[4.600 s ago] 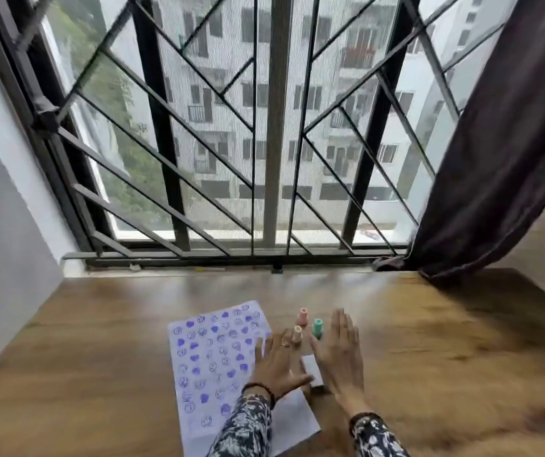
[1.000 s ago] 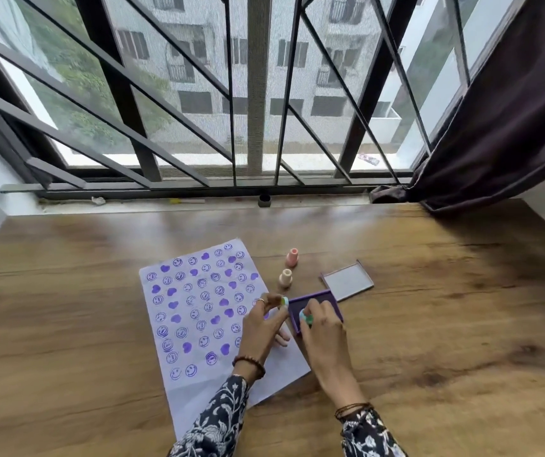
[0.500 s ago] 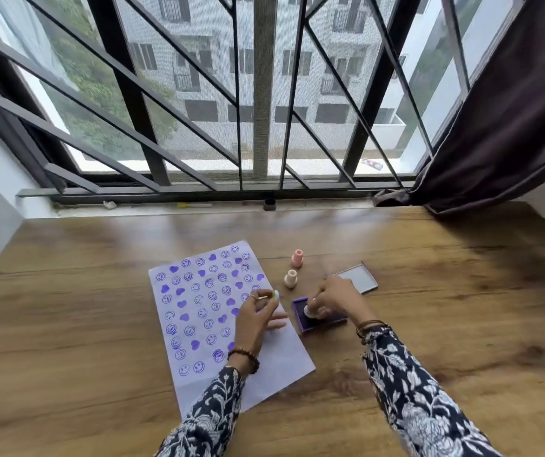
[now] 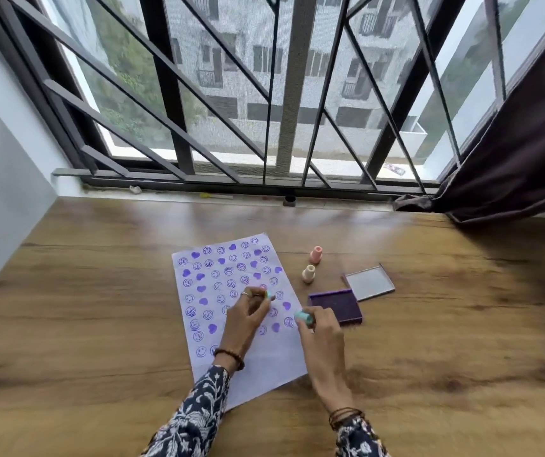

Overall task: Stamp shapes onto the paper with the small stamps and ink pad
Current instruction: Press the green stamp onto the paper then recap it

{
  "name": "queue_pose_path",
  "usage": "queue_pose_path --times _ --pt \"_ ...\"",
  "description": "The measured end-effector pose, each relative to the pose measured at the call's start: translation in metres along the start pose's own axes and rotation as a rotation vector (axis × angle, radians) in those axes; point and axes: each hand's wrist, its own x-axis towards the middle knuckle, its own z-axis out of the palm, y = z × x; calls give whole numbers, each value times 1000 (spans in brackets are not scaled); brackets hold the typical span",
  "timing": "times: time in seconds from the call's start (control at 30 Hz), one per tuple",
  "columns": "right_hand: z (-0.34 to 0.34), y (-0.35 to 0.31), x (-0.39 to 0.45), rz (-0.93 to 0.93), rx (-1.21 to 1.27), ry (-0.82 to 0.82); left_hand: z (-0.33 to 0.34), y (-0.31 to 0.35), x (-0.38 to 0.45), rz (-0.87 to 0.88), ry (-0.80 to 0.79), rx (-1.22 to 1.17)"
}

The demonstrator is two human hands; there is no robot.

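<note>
A white paper (image 4: pixel 264 357) covered with purple smileys and hearts lies on the wooden table (image 4: pixel 99 324). My right hand (image 4: pixel 322 328) holds a teal stamp (image 4: pixel 304 316) over the paper's right edge. Over the middle of the sheet, my left hand (image 4: pixel 248 313) pinches a small teal piece (image 4: pixel 268 295), perhaps the stamp's cap. The open purple ink pad (image 4: pixel 336 306) sits just right of the paper, its clear lid (image 4: pixel 368 282) behind it. A pink stamp (image 4: pixel 315 254) and a beige stamp (image 4: pixel 308 273) stand upright beyond the pad.
A barred window (image 4: pixel 281 94) with a sill runs along the table's far edge. A dark curtain (image 4: pixel 511 143) hangs at the right, its hem resting on the table's far right corner. A grey wall (image 4: pixel 0 176) bounds the left side.
My right hand has lifted the teal stamp off the ink pad and carried it left to the paper's edge. My left hand stays over the sheet with the small teal piece.
</note>
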Motion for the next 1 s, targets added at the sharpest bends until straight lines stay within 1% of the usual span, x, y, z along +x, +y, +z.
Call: queue_pose_path --times 0.2,0.43,0.6,0.7,0.83,0.93,1.0 --pt "5 1 1 -15 -156 -66 0 -5 2 28 -6 30" --pt "4 -1 18 -36 -242 -96 0 -10 4 25 6 77" --pt "0 -5 39 -46 -395 -225 1 -10 4 36 17 70" --pt "-2 -8 47 -80 -434 -273 1 -11 4 33 18 72" --pt "-6 -8 50 -110 -423 -313 1 -11 3 23 -1 65" --pt "-13 -6 50 -76 -307 -319 -1 -9 4 5 -5 59" --pt "-19 -3 52 -20 -204 -325 -2 -5 6 -11 5 42"
